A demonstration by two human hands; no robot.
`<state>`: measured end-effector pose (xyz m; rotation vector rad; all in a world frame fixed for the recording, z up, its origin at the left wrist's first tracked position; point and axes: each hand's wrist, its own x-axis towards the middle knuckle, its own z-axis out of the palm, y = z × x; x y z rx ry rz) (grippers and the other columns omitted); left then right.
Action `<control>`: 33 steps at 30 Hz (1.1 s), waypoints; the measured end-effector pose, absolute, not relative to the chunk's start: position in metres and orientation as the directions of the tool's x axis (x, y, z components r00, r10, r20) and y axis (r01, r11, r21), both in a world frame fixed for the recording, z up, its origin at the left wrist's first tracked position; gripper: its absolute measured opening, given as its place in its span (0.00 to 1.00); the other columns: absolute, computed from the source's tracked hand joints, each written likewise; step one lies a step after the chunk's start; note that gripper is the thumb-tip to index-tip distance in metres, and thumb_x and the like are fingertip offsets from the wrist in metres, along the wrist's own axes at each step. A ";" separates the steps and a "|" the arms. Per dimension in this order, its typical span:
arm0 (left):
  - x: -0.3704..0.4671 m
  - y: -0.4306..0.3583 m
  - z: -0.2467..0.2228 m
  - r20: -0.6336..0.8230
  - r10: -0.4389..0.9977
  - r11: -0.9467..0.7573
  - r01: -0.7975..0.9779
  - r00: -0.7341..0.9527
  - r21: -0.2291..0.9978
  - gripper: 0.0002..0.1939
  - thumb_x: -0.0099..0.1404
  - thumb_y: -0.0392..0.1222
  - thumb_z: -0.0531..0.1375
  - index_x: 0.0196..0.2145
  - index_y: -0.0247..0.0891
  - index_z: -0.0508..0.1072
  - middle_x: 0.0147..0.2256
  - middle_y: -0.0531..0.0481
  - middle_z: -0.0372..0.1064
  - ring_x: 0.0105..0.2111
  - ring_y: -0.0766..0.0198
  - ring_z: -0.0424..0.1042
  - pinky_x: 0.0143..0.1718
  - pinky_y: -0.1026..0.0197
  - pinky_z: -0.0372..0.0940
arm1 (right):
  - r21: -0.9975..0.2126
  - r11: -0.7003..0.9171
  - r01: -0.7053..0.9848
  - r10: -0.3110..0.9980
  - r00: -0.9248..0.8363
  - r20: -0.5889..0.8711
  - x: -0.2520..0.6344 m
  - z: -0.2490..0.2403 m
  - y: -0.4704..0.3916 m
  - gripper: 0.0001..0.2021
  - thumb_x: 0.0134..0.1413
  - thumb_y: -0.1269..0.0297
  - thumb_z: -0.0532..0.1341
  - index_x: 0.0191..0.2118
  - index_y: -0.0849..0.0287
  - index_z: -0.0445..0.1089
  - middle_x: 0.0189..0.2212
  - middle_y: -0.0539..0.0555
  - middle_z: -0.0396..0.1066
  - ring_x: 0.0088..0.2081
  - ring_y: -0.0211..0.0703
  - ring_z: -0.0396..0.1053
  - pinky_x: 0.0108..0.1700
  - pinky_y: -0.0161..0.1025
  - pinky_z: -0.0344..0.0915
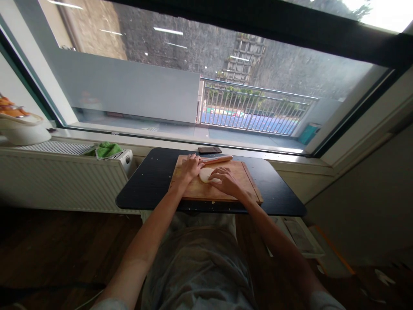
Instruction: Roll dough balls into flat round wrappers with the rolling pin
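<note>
Right grip [226, 180], white disc [204, 174] apparently partly beneath

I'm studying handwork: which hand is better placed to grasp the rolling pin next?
Probably the left hand: it's at one end of the rolling pin, while the right hand touches the dough.

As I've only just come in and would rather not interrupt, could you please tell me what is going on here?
A person is working over a wooden board on a black table. The right hand is at the right side of a pale, round disc, possibly dough, lying on the board. The left hand is to the left of the disc, at the left end of a wooden rod, possibly a rolling pin; whether it grips the rod is unclear.
</note>
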<state>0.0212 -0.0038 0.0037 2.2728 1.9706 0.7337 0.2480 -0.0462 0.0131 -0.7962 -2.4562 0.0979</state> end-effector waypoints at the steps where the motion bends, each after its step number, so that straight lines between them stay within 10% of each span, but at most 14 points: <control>1: 0.021 -0.004 0.004 0.319 0.945 -0.188 0.924 0.077 0.333 0.11 0.79 0.50 0.60 0.49 0.44 0.78 0.54 0.41 0.76 0.57 0.49 0.71 0.60 0.49 0.65 | -0.205 0.828 0.522 0.550 -0.681 0.483 0.248 0.015 -0.049 0.04 0.68 0.69 0.69 0.42 0.53 0.83 0.44 0.55 0.83 0.50 0.51 0.76 0.59 0.50 0.64; 33: 0.020 -0.008 0.003 0.314 0.946 -0.198 0.908 0.078 0.370 0.12 0.80 0.51 0.59 0.53 0.44 0.77 0.56 0.41 0.75 0.58 0.50 0.71 0.62 0.50 0.64 | -0.001 0.843 0.538 0.471 -0.737 0.485 0.236 0.006 -0.054 0.09 0.75 0.66 0.62 0.40 0.55 0.79 0.43 0.57 0.79 0.47 0.50 0.70 0.60 0.50 0.58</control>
